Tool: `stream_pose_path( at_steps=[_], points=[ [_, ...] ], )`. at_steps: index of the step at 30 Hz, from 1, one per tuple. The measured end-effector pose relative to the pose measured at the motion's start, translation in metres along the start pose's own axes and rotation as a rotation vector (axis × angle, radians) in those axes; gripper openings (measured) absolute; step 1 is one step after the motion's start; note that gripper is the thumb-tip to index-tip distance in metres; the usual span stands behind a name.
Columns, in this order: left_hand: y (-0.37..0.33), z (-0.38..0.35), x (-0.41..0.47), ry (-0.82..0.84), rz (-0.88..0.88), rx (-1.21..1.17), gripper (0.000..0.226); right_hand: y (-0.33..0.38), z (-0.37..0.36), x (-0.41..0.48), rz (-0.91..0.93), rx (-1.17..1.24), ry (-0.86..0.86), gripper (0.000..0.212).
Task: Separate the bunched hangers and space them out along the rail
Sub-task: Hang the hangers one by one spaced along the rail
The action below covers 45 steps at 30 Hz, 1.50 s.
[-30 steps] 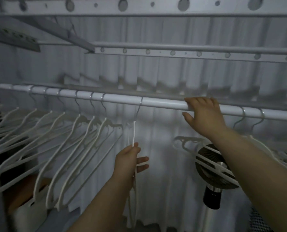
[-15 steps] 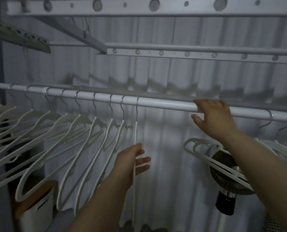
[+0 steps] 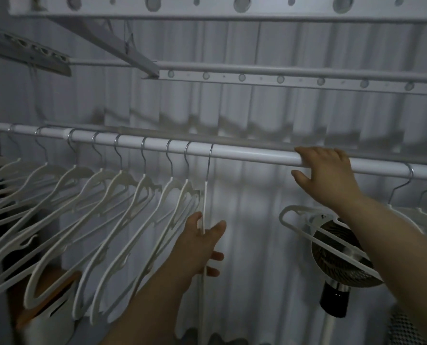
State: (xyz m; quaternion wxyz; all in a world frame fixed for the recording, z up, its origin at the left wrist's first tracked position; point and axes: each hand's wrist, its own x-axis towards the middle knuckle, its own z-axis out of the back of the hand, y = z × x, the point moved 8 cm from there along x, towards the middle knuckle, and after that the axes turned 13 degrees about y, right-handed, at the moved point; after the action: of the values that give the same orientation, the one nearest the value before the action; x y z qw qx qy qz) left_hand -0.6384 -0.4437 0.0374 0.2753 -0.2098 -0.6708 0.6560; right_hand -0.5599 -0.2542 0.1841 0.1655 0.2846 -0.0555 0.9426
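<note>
Nearest, the left hand (image 3: pixel 202 245) reaches up from the bottom edge. It pinches the single hanger (image 3: pixel 204 202) between thumb and forefinger, with the other fingers loosely spread. That hanger hangs straight down, long axis vertical, seen edge-on as a thin strip. Its wire hook sits over the rail (image 3: pixel 244 155) at about the middle, just right of the row of hangers (image 3: pixel 112 195). The row fills the rail's left half, hooks spaced apart, bodies slanting down toward the lower left. The right hand (image 3: pixel 325 170) grips the rail further right, fingers curled over its top and thumb stuck out below. Near the rail's right end two more hangers (image 3: pixel 297 207) hang with their shoulders pointing left, in front of a round fan (image 3: pixel 344 267). Behind everything hangs a pleated curtain (image 3: pixel 257 108), with perforated bars (image 3: pixel 282 79) above.
</note>
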Motion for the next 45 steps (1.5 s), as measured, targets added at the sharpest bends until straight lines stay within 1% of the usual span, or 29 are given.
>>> stream_pose_path(
  at_steps=[5, 12, 16, 23, 27, 31, 38, 45],
  points=[
    [-0.001, -0.004, 0.001, 0.001, 0.029, 0.055, 0.058, -0.002, 0.002, -0.001, -0.02, 0.003, 0.002, 0.049],
    [-0.01, -0.02, 0.002, 0.022, -0.004, 0.161, 0.057, -0.008, 0.004, -0.003, -0.014, 0.013, 0.01, 0.049],
    [-0.013, -0.028, 0.0, 0.023, -0.03, 0.267, 0.054, -0.01, 0.004, -0.003, -0.017, 0.01, 0.022, 0.05],
    [-0.013, -0.032, -0.001, -0.018, -0.015, 0.3, 0.057, -0.014, 0.005, -0.003, -0.009, -0.001, 0.044, 0.051],
    [-0.018, -0.026, -0.005, -0.067, -0.039, 0.459, 0.064, -0.013, 0.005, -0.003, -0.008, 0.0, 0.04, 0.051],
    [-0.021, -0.033, -0.005, -0.068, -0.035, 0.589, 0.053, -0.011, 0.003, -0.003, -0.003, 0.006, 0.044, 0.051],
    [-0.018, -0.026, -0.006, -0.124, -0.029, 0.545, 0.058, -0.008, 0.004, -0.004, 0.014, -0.001, 0.043, 0.052],
    [-0.019, -0.017, -0.01, -0.152, -0.016, 0.59, 0.058, -0.005, 0.004, -0.004, 0.023, 0.007, 0.052, 0.054]
  ],
)
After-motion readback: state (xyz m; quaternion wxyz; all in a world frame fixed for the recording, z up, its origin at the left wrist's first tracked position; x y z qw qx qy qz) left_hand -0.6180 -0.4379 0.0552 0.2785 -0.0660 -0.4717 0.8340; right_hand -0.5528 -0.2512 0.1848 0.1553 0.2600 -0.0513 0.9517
